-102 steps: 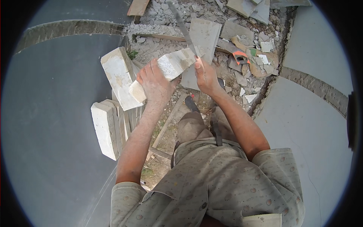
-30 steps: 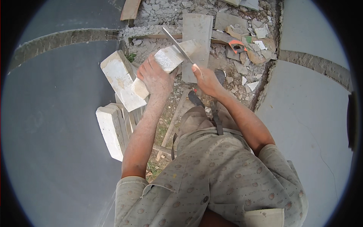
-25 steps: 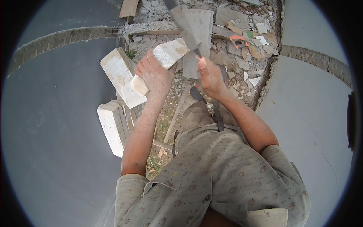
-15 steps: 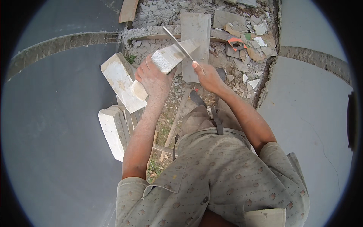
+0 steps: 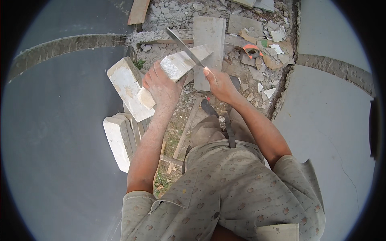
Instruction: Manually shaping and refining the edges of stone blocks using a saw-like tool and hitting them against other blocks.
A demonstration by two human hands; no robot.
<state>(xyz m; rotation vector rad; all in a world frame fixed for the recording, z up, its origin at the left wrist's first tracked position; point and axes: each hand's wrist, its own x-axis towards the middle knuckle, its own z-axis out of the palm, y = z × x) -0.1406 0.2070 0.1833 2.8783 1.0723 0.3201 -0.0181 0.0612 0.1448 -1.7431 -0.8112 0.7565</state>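
Block (image 5: 176, 67) of pale, rough masonry slants up and to the right in front of the wearer, held in the left hand (image 5: 164, 89), whose fingers curl firmly over it near its lower end. The right hand (image 5: 222, 85) is closed around the grip of a flat-bladed metal hand tool (image 5: 185, 47); its blade, seen nearly edge-on, crosses the block's upper part, though whether they touch cannot be told. Below and left of the left hand stands a larger whitish block (image 5: 128, 86). Beyond the hands lie a flat grey slab (image 5: 215, 32), broken rubble (image 5: 171, 18) and an orange-and-black saw handle (image 5: 246, 47).
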